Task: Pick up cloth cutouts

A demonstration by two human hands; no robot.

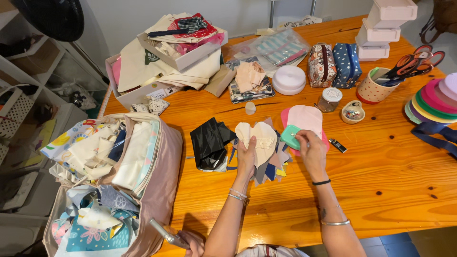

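Observation:
My left hand (246, 153) grips a stack of cream, rounded fabric pieces (261, 138) above the wooden table (381, 166). My right hand (312, 147) pinches a small mint-green case (290, 136) beside that stack. Under both hands lies a fan of several coloured fabric cutouts (273, 169). A pink and white fabric piece (304, 119) lies just beyond my right hand. Left of my left hand sits a crumpled black fabric piece (209, 143).
An open bag full of folded fabrics (124, 162) stands at the left. Boxes of cloth (166, 57), two pouches (333, 64), a white round tin (289, 78), a small jar (329, 99), a cup of scissors (381, 83), ribbon spools (435, 102) and stacked white boxes (383, 28) line the back.

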